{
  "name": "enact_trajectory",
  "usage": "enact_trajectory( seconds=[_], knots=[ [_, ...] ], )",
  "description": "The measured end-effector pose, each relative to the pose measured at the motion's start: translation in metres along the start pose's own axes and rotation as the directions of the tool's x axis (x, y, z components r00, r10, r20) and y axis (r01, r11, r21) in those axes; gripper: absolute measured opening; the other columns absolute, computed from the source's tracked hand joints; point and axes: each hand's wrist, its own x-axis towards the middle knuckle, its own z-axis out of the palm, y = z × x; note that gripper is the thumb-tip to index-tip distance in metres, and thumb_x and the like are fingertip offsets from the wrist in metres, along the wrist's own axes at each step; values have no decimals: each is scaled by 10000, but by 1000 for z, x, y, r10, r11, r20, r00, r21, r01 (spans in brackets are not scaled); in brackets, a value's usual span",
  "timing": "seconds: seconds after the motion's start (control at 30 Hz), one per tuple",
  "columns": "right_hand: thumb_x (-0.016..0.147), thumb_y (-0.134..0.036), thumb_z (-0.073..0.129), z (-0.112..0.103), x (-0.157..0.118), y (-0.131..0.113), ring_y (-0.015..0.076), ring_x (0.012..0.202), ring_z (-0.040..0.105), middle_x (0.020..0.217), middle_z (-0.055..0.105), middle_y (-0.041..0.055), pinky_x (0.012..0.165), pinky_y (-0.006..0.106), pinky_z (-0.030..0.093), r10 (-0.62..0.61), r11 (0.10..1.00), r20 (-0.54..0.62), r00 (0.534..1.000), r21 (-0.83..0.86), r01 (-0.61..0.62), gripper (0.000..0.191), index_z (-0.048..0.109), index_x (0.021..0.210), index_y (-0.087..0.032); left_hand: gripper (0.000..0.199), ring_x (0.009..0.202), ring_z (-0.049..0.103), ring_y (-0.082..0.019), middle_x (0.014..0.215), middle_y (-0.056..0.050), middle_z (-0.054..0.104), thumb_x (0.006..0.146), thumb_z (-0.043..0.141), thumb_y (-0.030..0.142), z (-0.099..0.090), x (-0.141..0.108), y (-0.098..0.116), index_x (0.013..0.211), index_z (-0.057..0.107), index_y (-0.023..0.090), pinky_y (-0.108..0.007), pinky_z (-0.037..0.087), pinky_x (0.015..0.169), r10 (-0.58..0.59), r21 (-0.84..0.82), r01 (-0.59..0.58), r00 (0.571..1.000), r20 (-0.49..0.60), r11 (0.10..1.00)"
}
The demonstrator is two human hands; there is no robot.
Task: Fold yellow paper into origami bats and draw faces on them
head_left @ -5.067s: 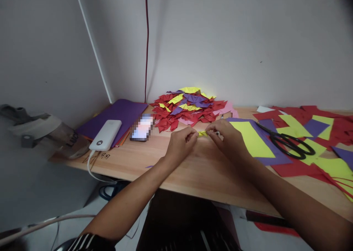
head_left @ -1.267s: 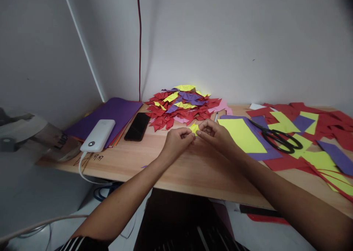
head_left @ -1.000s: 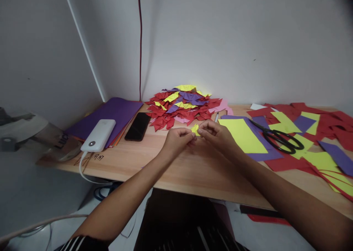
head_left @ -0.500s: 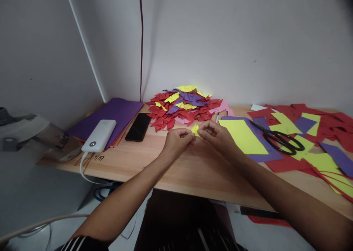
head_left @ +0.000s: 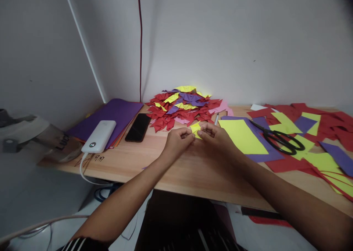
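Observation:
Between my two hands is a small folded yellow paper (head_left: 195, 128), raised over the wooden table (head_left: 190, 172). My left hand (head_left: 178, 140) pinches its left side, and my right hand (head_left: 214, 135) pinches its right side. The fingertips cover part of the paper's lower edge. Just behind the hands lies a heap of folded paper shapes (head_left: 182, 105), mostly red, with purple, yellow and pink ones among them.
To the right are a yellow sheet (head_left: 244, 137) on purple paper, black scissors (head_left: 284, 140), a pen (head_left: 216, 118) and scattered coloured scraps (head_left: 339, 129). Leftward lie a phone (head_left: 138, 127), a white power bank (head_left: 99, 137), purple sheets (head_left: 121, 113) and a clear container (head_left: 59, 144).
The yellow paper shows a wider, flatter face above the fingertips than before. My right hand has shifted slightly down, its fingers still pinching the paper.

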Motion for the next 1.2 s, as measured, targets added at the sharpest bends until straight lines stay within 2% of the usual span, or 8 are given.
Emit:
enact_trajectory(
  seconds=[0.2,0.4,0.5,0.63,0.8,0.93,1.07,1.2],
  knots=[
    [830,-330,532,3,0,5,153,736,496,803,524,13,658,287,399,-84,992,38,996,-87,87,145,532,772,-197,186,514,412,-83,528,41,470,734,572,238,-1,1,-3,576,527,150,-214,297,516,-14,34,13,1000,17,999],
    [795,-367,583,7,-4,-2,116,573,425,630,460,-39,528,252,326,41,998,36,998,-56,-39,212,502,703,-195,205,537,347,-79,537,51,407,734,570,240,0,-1,-1,569,483,153,-224,245,523,53,206,-40,997,-58,978],
    [787,-347,585,7,-5,-4,107,551,406,616,460,-45,510,245,302,64,998,47,997,-23,-63,179,538,729,-185,220,541,335,-75,534,54,386,726,567,228,0,-2,0,550,461,151,-224,237,523,62,215,-48,996,-58,975],
    [805,-331,560,3,-5,-4,120,600,452,679,519,-22,541,251,328,53,998,82,995,-28,-51,158,575,763,-179,202,504,368,-70,512,51,419,706,578,228,-1,-1,0,546,484,149,-215,259,499,-17,93,20,999,-28,996],
    [815,-327,542,0,-3,-3,129,614,455,691,508,-15,549,256,343,4,999,91,996,-54,1,153,530,737,-196,211,448,466,-77,518,35,516,707,631,313,1,3,-5,627,524,149,-204,346,469,-125,-159,137,989,83,978],
    [812,-316,532,1,-3,-4,119,577,415,656,462,-28,540,259,332,-34,997,56,998,-74,38,169,468,698,-208,252,412,472,-70,514,29,532,746,616,357,2,5,-10,637,515,153,-195,355,435,-140,-167,168,976,169,972],
    [824,-324,522,2,-3,-5,120,578,432,661,462,-27,549,263,346,-1,999,68,998,-35,3,161,489,722,-206,259,393,445,-61,498,30,519,761,618,343,-1,4,-8,625,509,151,-188,303,408,-129,-190,157,980,152,969],
    [849,-309,516,3,-4,-1,128,617,497,706,507,-28,601,265,398,5,999,24,1000,42,-6,107,513,899,-214,201,410,459,-59,525,14,547,744,625,286,-4,2,-2,643,547,131,-188,320,427,-165,-312,194,979,118,930]
  ],
)
